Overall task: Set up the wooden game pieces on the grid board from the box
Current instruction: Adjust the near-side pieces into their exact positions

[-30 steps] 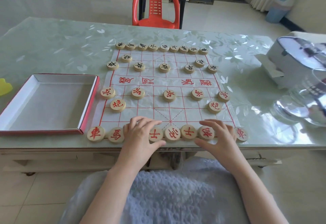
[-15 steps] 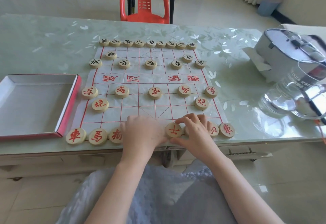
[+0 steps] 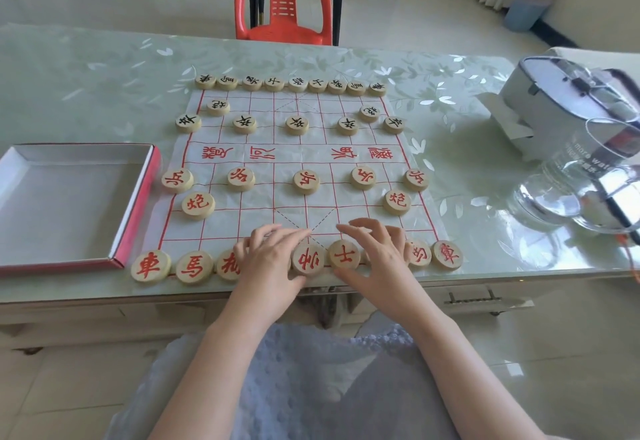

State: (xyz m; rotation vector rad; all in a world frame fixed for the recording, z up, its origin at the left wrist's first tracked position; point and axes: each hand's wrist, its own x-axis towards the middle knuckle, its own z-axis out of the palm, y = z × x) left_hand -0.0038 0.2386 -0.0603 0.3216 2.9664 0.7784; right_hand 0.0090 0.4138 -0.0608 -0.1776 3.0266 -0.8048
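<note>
The white grid board with red lines lies on the table. Black-lettered wooden pieces fill its far rows and red-lettered ones the near half. In the nearest row I see the red chariot, the horse, the general and an advisor. My left hand rests flat over the pieces left of the general and hides them. My right hand lies with spread fingers over the pieces right of the advisor, gripping nothing. The open box at the left holds no pieces.
A glass jug and a white appliance stand at the table's right side. A red plastic chair is behind the far edge. The near row of pieces sits close to the table's front edge.
Both hands slid inward along the near row. Half a second ago my right fingers pinched the advisor; now they are spread and off it.
</note>
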